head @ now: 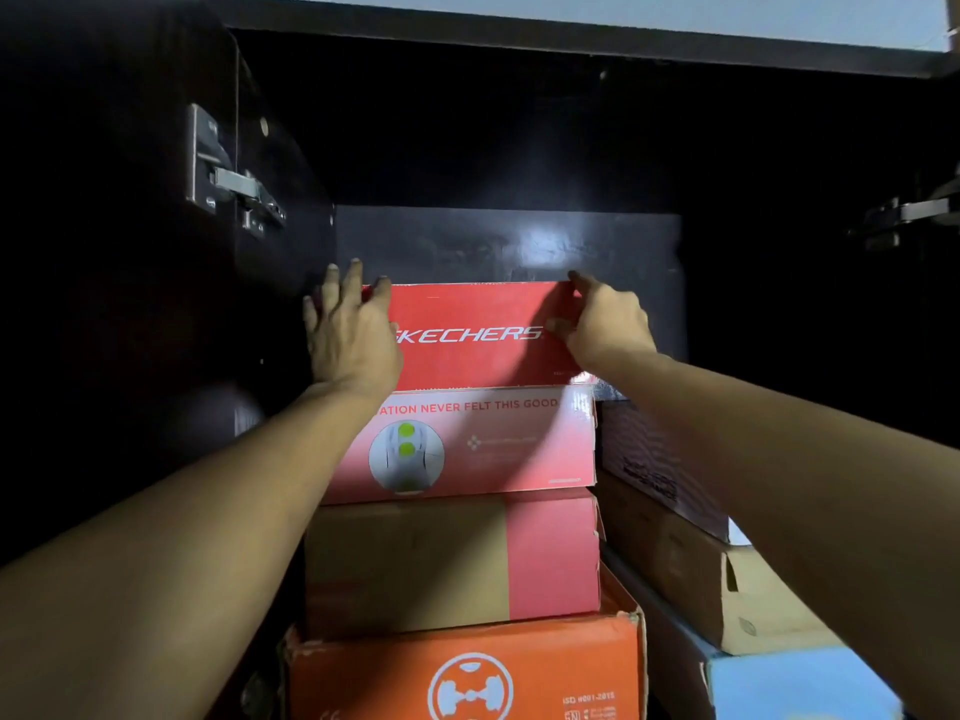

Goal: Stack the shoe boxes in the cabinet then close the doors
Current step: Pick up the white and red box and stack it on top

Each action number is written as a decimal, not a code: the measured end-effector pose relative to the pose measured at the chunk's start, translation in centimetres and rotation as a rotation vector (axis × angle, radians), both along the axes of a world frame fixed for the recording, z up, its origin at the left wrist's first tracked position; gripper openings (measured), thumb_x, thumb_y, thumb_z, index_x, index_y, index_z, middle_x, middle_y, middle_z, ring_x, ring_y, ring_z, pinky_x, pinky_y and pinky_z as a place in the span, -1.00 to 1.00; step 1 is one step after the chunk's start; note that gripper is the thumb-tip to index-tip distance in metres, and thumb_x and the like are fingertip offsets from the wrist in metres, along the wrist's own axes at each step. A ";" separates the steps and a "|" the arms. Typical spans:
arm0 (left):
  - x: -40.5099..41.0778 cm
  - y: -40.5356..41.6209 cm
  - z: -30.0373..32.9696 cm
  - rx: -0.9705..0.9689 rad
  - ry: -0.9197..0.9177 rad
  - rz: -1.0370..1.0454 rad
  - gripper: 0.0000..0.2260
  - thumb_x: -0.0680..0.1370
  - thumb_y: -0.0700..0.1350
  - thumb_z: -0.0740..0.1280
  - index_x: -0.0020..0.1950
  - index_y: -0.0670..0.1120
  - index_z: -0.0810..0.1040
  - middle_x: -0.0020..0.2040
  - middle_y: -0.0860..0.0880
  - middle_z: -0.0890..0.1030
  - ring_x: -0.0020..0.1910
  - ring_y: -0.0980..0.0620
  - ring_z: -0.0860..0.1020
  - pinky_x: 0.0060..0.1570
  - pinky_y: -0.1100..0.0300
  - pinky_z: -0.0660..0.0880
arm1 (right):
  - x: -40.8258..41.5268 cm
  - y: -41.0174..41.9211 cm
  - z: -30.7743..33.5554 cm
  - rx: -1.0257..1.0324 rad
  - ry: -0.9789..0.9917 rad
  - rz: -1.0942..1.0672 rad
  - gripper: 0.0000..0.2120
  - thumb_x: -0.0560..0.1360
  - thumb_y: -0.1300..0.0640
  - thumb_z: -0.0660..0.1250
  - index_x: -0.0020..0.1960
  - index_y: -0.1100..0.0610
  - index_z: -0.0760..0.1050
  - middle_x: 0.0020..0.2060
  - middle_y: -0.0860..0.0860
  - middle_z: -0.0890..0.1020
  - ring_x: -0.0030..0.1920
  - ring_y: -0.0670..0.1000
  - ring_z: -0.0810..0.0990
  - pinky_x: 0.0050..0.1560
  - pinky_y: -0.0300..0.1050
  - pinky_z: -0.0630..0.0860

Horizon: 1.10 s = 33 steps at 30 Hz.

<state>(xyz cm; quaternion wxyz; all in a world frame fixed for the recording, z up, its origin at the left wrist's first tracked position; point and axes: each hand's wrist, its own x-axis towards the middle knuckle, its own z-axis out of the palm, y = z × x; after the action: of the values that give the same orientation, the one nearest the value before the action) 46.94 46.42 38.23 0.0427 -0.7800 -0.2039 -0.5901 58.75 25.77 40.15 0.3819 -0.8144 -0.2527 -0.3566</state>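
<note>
A red Skechers shoe box (472,324) lies on top of a stack inside the dark cabinet (519,148). Under it sit a red and brown box (452,558) and an orange box (467,672). My left hand (348,335) rests on the red box's left end with its fingers spread and straight. My right hand (602,324) holds the box's right end, thumb on the lid and fingers curled round the far corner. A large black box (509,246) stands behind the stack.
To the right stands a second stack: a dark box (654,465), a brown box (727,595) and a blue box (789,683). The left door (104,252) hangs wide on a metal hinge (228,184). Another hinge (909,215) shows at the right edge.
</note>
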 end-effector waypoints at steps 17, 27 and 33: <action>0.6 2.5 -0.3 -0.025 0.178 -0.024 -0.33 0.51 -0.17 0.36 0.55 -0.12 0.11 0.57 -0.15 0.07 0.55 -0.17 -0.04 0.47 -0.14 0.07 | 1.0 1.1 -2.1 -0.012 0.023 0.044 -0.14 0.42 0.18 0.44 0.53 -0.06 -0.01 0.08 0.24 0.56 0.12 0.30 0.54 0.08 0.08 0.48; 0.7 0.7 -1.1 0.010 0.267 0.075 -0.23 0.42 -0.17 0.42 0.53 -0.11 0.09 0.57 -0.19 0.00 0.54 -0.21 -0.03 0.45 -0.21 0.04 | 0.5 0.3 -2.6 -0.188 0.061 -0.032 -0.07 0.45 0.12 0.40 0.55 -0.11 -0.18 0.09 0.19 0.57 0.12 0.28 0.54 0.04 0.07 0.49; 0.5 -4.6 -4.1 0.130 0.187 -0.202 -0.55 0.42 -0.16 0.36 0.31 -0.17 0.48 0.26 -0.16 0.49 0.26 -0.19 0.35 0.28 0.00 0.30 | -1.4 -4.6 -3.1 -0.265 0.072 -0.034 -0.19 0.40 0.02 0.44 0.51 0.01 0.08 0.13 0.12 0.61 0.18 0.23 0.53 0.13 0.08 0.51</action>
<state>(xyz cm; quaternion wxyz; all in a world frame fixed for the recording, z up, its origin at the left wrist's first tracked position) 47.41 41.79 34.17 0.0523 -0.8438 -0.0806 -0.5280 57.36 21.21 37.04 0.2738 -0.8740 -0.2697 -0.2973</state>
